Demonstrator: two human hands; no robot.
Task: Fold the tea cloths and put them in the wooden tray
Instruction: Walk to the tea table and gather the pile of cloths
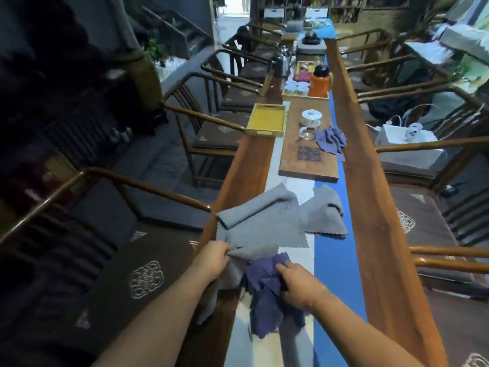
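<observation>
Near-left chair (127, 263): dark seat cushion with a pale embroidered emblem, curved wooden armrest, just beside the table's left edge.
Left hand (211, 260): fingers curled, pinching an edge of the grey cloth at the table's left edge.
Grey cloth (260, 223): large, scallop-edged, spread rumpled across the table ahead of the hands, one corner turned over at its left; part hangs off the table edge under the left hand.
Wooden tray (266, 121): yellow inside, with cut-out handles, well beyond the cloths on the table's left side, overhanging the edge slightly; nothing lies in it.
Purple cloth (267, 292): crumpled, between the two hands, lying partly over the near edge of the grey cloth.
Right hand (299, 284): laid on the right side of the purple cloth with fingers bent into its folds; it appears to be gripping the fabric, though blur makes the fingertips hard to read.
Table (370, 234): long, brown wood, with a white and blue runner down the middle.
Tea board (308, 154): flat wooden slab beyond the grey cloth, carrying a lidded white cup (312, 118), a glass pitcher (307, 131) and a dark square coaster (309, 153).
Second grey cloth (326, 215): smaller, partly folded, just right of the large one.
Second purple cloth (332, 140): bunched at the board's right edge, beside the glass pitcher.
Orange bottle (320, 82): upright in a farther tray, beside small white cups.
</observation>
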